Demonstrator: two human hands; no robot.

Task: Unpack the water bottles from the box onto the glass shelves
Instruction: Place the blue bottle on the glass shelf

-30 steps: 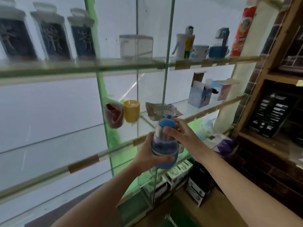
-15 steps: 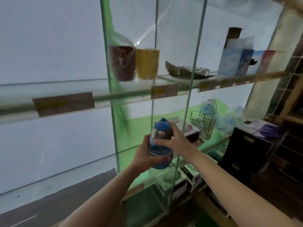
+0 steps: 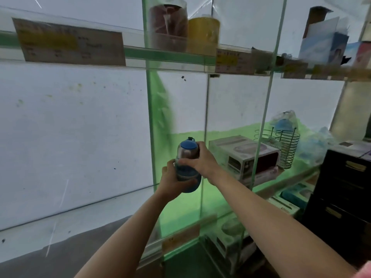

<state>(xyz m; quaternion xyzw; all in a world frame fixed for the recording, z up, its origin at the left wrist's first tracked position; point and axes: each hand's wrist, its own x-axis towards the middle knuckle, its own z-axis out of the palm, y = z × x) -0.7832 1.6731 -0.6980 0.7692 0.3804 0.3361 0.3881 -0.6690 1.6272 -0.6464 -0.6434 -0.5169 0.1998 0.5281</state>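
One water bottle in hand, not yet on a glass shelf.

Both hands hold the blue water bottle (image 3: 187, 167) upright in the air before the glass shelves (image 3: 170, 55): the left hand (image 3: 172, 181) wraps its lower body, the right hand (image 3: 200, 159) grips it just below the blue cap. The bottle touches no shelf, so I judge this placement unfinished. The box is out of view, so how many bottles remain cannot be told. A red cup (image 3: 167, 27) and a yellow cup (image 3: 202, 35) stand on the shelf above; a wire holder (image 3: 285, 145) sits on the lower shelf to the right.
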